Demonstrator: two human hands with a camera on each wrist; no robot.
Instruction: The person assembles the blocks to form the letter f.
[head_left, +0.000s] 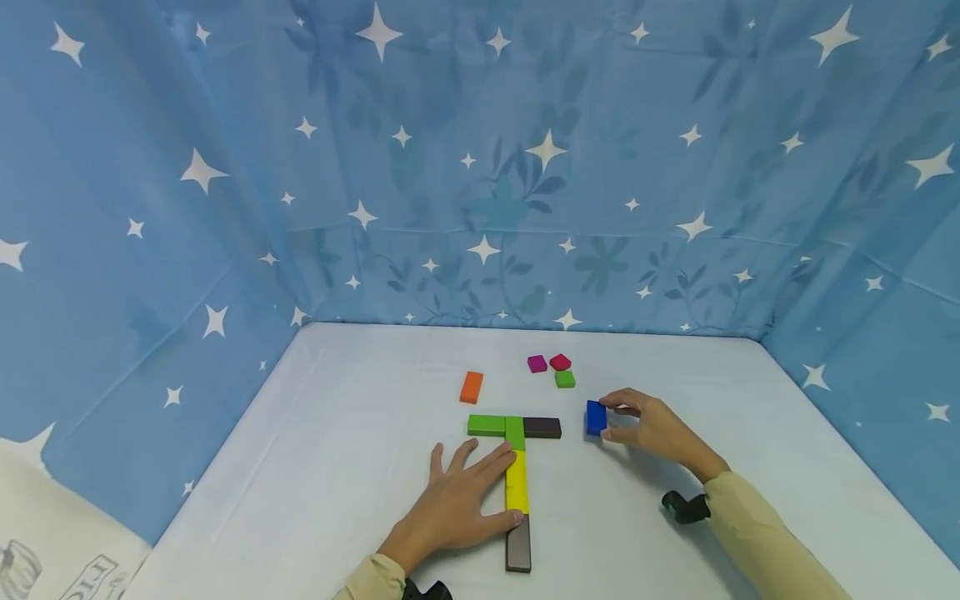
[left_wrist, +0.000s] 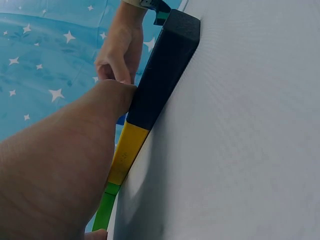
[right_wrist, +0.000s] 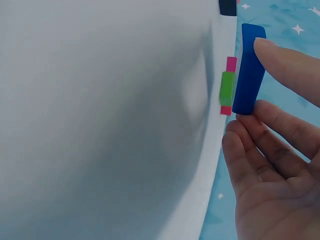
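My right hand (head_left: pixel 656 432) pinches a blue block (head_left: pixel 596 418) between thumb and fingers, right of the arrangement; the right wrist view shows the blue block (right_wrist: pixel 250 70) held at its two ends. On the table, blocks form a T: a green block (head_left: pixel 486 426) and a dark block (head_left: pixel 542 427) make the arms. Its stem runs down through another green block (head_left: pixel 515 435), a yellow block (head_left: pixel 517 483) and a dark grey block (head_left: pixel 518 546). With fingers spread, my left hand (head_left: pixel 457 508) lies along the stem's left side, fingertips at the yellow block's top and thumb near the grey one.
Behind the T lie an orange block (head_left: pixel 471 387), a purple block (head_left: pixel 537 364), a red block (head_left: pixel 560 362) and a small green block (head_left: pixel 566 380). A blue starred curtain (head_left: pixel 450 192) borders the white table (head_left: pixel 337 400). Printed cloth (head_left: pixel 60 533) shows at lower left.
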